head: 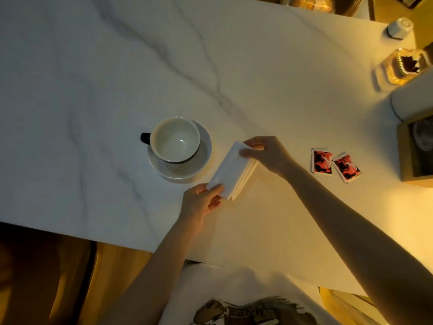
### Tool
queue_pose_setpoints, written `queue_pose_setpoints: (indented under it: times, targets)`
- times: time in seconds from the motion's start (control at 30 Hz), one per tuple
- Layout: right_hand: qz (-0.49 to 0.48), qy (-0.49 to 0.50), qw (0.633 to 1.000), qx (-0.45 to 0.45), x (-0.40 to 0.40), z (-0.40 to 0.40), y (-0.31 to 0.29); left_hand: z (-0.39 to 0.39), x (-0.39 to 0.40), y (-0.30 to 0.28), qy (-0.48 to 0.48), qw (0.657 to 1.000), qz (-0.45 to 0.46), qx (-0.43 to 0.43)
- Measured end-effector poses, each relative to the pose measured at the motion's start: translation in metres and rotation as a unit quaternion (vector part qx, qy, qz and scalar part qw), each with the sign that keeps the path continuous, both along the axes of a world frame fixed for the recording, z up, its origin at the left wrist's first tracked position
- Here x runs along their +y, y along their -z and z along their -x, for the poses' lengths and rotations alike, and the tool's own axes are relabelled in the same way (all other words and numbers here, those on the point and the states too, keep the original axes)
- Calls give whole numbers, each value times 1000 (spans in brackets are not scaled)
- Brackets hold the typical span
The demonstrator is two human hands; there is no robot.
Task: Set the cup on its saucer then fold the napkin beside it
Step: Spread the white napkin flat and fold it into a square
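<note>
A white cup (175, 139) with a dark handle stands on its white saucer (203, 158) on the marble table, handle pointing left. Just right of the saucer lies a white napkin (230, 171), folded into a narrow layered rectangle. My left hand (203, 202) pinches the napkin's near end between thumb and fingers. My right hand (264, 152) grips its far end from the right side. The napkin rests on or just above the table; I cannot tell which.
Two red and black sachets (334, 164) lie right of my right hand. A wooden tissue box (405, 158), a white container (412, 99), a glass jar (398, 66) and a small white pot (399, 28) line the right edge. The table's near edge (93, 238) runs diagonally below my arms.
</note>
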State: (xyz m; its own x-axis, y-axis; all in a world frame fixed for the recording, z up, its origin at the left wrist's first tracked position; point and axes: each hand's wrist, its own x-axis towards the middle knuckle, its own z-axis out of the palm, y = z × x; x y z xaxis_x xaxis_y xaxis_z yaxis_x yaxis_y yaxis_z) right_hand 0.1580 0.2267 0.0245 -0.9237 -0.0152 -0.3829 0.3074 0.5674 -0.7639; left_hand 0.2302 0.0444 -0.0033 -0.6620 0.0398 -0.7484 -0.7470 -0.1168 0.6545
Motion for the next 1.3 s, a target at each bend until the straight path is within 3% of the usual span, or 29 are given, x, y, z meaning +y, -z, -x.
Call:
queue_pose_setpoints:
  times: [0.27,0.4,0.6,0.83,1.0,1.13,1.2,1.3]
  targets:
    - [-170,-64,983,21,-25,40,36,8,12,13,-39,984,160,70]
    - [-220,-81,970,65,-35,46,44,16,11,18,-74,976,188,87]
    - [-244,-88,961,94,-38,44,45,11,15,19,-129,969,194,88]
    - [-205,-56,972,103,-35,38,35,8,10,14,-89,960,230,132]
    - [-208,-17,963,168,-33,9,29,-8,-9,16,-8,864,379,330]
    - [-247,-96,945,192,-41,-17,36,-8,-4,26,206,701,469,497]
    - [-283,-153,936,146,-45,-25,47,-7,4,34,307,643,503,489]
    - [-307,-176,930,101,-41,-28,63,-8,9,39,376,628,528,429]
